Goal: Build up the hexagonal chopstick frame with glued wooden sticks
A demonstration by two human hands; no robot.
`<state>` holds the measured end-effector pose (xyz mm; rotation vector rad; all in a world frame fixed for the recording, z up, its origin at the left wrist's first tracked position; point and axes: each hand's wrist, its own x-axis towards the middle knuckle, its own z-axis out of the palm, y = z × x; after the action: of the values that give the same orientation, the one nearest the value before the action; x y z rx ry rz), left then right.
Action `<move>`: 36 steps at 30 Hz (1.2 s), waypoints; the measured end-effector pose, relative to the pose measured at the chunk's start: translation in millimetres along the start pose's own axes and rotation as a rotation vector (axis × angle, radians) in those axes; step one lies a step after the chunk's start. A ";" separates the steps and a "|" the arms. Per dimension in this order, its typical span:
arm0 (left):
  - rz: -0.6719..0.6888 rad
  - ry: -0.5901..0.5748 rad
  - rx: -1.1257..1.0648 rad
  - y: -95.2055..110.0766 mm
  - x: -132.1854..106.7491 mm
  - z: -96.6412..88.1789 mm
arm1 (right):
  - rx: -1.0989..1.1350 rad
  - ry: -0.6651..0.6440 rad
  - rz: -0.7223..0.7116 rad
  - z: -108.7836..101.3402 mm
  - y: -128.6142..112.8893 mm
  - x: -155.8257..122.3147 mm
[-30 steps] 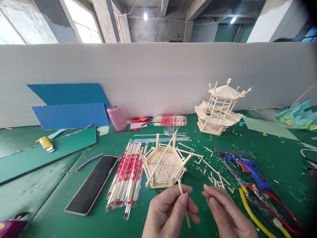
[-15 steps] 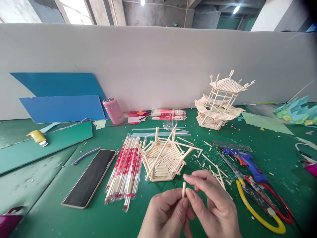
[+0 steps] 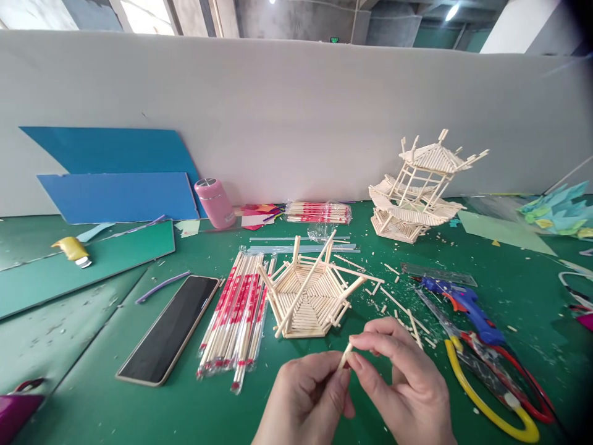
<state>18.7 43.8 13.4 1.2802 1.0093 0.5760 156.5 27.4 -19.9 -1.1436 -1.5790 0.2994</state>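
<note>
A short pale wooden stick (image 3: 344,356) is pinched between the thumb and forefinger of my left hand (image 3: 311,395). The fingertips of my right hand (image 3: 398,377) close on the stick's upper end, which tilts to the right. Just beyond both hands sits a hexagonal base made of wooden sticks (image 3: 309,315), with upright posts at its corners and a long stick lying slantwise across it. Left of the base lie wrapped chopsticks (image 3: 238,309) with red-printed sleeves. Cut stick pieces (image 3: 414,327) are scattered by my right hand.
A finished-looking stick pagoda (image 3: 417,198) stands at the back right. A blue glue gun (image 3: 467,309) and yellow-and-red-handled cutters (image 3: 491,383) lie right. A phone (image 3: 169,330), a pink flask (image 3: 215,204) and a yellow utility knife (image 3: 71,248) are left. A grey partition (image 3: 296,123) rises behind.
The stick has tipped from nearly upright to leaning right. My right fingertips have come down onto its top end. The camera view has shifted slightly.
</note>
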 end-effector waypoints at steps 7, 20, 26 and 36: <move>-0.002 0.037 -0.002 -5.1 3.6 10.8 | -0.125 0.044 0.063 -30.4 16.3 -9.4; -0.165 0.000 -0.196 -22.2 23.9 30.6 | -0.894 -0.164 0.632 -146.8 89.7 -65.2; -0.176 -0.027 -0.228 -20.2 32.0 34.1 | -0.959 -0.340 0.709 -158.5 91.9 -53.9; -0.215 -0.025 -0.267 -23.6 33.7 30.1 | -0.868 -0.509 0.865 -168.1 86.5 -37.3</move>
<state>56.6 51.0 -19.8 0.9288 0.9982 0.5077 341.8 -19.9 -43.3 -2.5917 -1.5811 0.5134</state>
